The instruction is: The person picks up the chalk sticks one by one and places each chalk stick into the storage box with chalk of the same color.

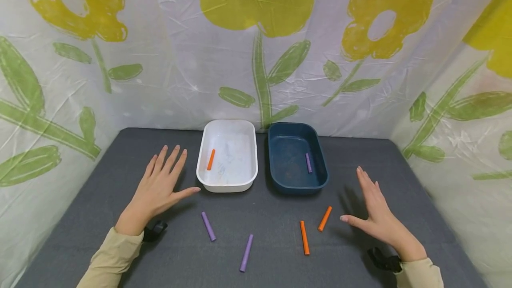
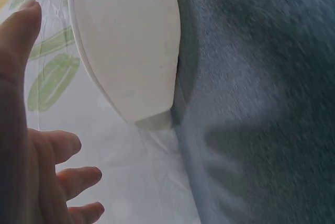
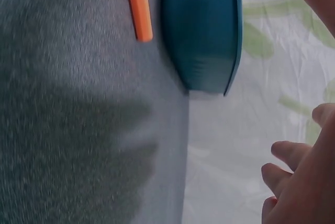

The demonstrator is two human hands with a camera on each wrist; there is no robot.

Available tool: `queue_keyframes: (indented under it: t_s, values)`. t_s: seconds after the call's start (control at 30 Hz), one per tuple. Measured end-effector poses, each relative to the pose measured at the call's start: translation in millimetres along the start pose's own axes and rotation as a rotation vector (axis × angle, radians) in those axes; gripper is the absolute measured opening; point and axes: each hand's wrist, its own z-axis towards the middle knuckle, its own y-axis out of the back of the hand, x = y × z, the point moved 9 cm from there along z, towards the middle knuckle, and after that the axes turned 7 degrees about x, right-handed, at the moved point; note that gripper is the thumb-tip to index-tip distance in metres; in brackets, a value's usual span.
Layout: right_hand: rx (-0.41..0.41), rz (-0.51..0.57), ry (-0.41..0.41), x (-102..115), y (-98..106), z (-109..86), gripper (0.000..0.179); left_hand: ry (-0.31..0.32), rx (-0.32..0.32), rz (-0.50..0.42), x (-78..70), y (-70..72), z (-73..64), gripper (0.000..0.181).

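Note:
My left hand [image 1: 159, 186] is held over the table with its fingers spread, beside the white tray [image 1: 230, 187], and holds nothing. In the left wrist view its fingers [image 2: 65, 145] show next to the tray's side. An orange stick, like a crayon [image 1: 211, 159], lies in the white tray. My right hand [image 1: 378, 219], fingers extended and nothing in it, is right of the dark blue tray [image 1: 298, 189]. A purple stick [image 1: 309, 163] lies in that tray. Nearest the right hand is a short orange stick [image 1: 325, 219], with another orange stick [image 1: 305, 238] beside it.
Two purple sticks, one at left [image 1: 208, 226] and one nearer the front [image 1: 246, 253], lie on the dark grey table [image 1: 276, 217]. Behind the trays hangs a white curtain [image 1: 172, 66] with yellow flowers. Each wrist wears a black band.

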Motion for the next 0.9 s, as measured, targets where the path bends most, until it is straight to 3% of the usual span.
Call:
queue_keyframes:
  t_s: [0.43,0.9]
  values:
    - [0.014,0.008,0.051,24,-11,1.5,0.122,-0.003,0.062,-0.005,-15.4,-10.3,17.2,0.106]
    - [0.087,0.033,0.050,45,-30,8.5,0.123,-0.015,0.068,-0.023,-22.1,-18.1,28.5,0.106]
